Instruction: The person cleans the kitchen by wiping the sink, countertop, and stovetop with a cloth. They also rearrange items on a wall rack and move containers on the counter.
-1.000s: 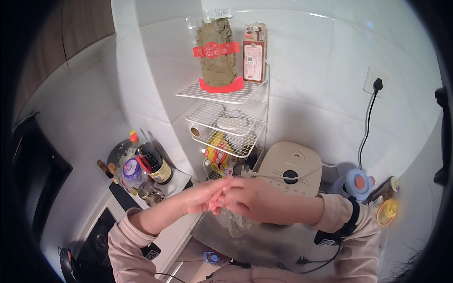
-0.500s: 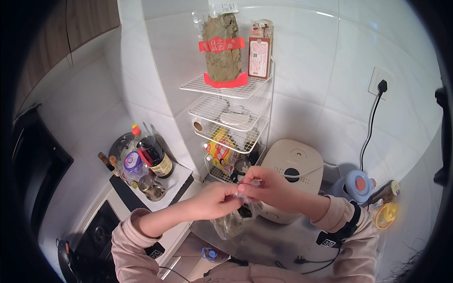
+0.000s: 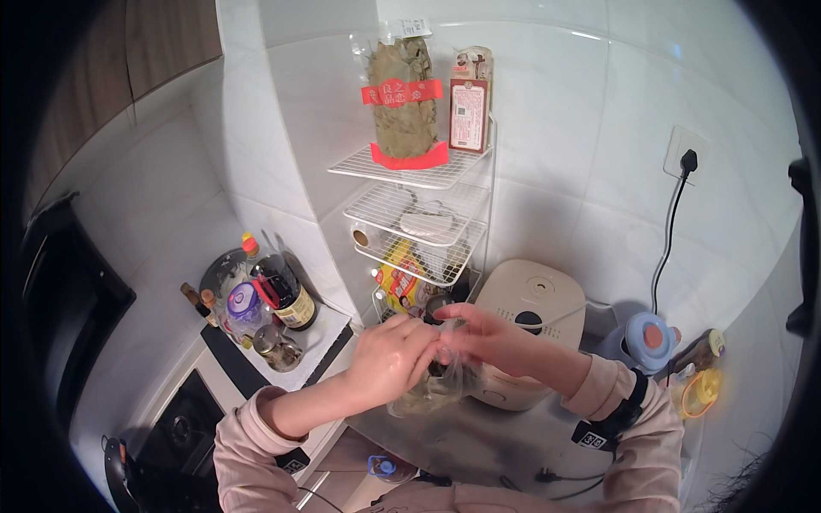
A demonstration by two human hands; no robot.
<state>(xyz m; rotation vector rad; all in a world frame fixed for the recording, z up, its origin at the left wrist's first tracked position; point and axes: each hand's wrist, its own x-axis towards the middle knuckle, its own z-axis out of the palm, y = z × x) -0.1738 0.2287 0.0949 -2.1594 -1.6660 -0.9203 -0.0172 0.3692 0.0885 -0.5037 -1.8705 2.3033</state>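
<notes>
A clear plastic bag (image 3: 423, 396) hangs above the metal counter, with something greenish and dark inside that I cannot make out. My left hand (image 3: 392, 357) is closed around the gathered top of the bag. My right hand (image 3: 496, 344) meets it there from the other side, its fingers bent round the plastic and slightly blurred. Part of the bag's neck is hidden by my fingers. Just behind my right hand stands a cream rice cooker (image 3: 547, 286).
A white wire rack (image 3: 410, 167) holds a bag of dried leaves (image 3: 404, 120), a box (image 3: 469, 115) and a yellow packet (image 3: 400, 278). Left are a dark sauce bottle (image 3: 286, 295), a glass jar (image 3: 275, 346) and a stove (image 3: 184, 427). A blue-lidded container (image 3: 647, 338) stands right.
My left hand has turned and moved up, its knuckles now higher over the bag's neck. My right fingers have shifted on the plastic. The view has tilted slightly.
</notes>
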